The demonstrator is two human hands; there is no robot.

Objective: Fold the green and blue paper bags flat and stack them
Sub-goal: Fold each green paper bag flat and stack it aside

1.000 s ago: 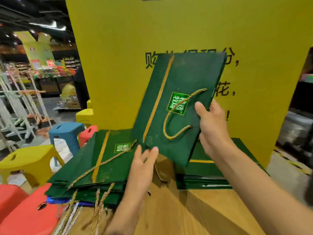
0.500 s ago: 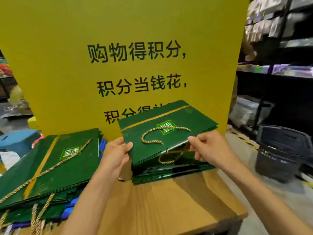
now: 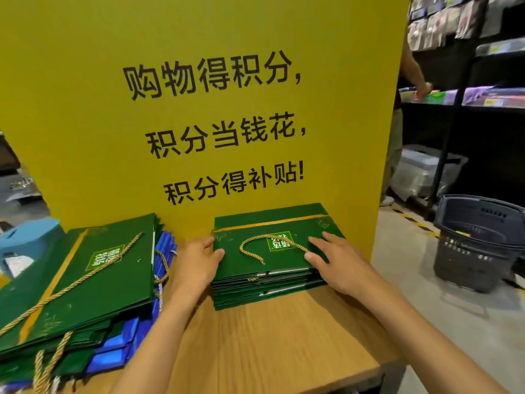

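At the foot of the yellow board [image 3: 199,109], the top green bag [image 3: 272,251] is lying flat on a stack of folded green bags [image 3: 264,291]. The left hand [image 3: 196,265] is pressing its straight fingers against the bag's left edge, while the right hand [image 3: 338,265] is resting flat on its right end, fingers spread. Toward the board's left end, a looser pile of green and blue bags [image 3: 79,280] is lying.

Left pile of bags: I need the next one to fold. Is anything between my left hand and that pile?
Nothing visible. The left hand rests at the edge of the folded stack; only a strip of wooden table separates it from the left pile.
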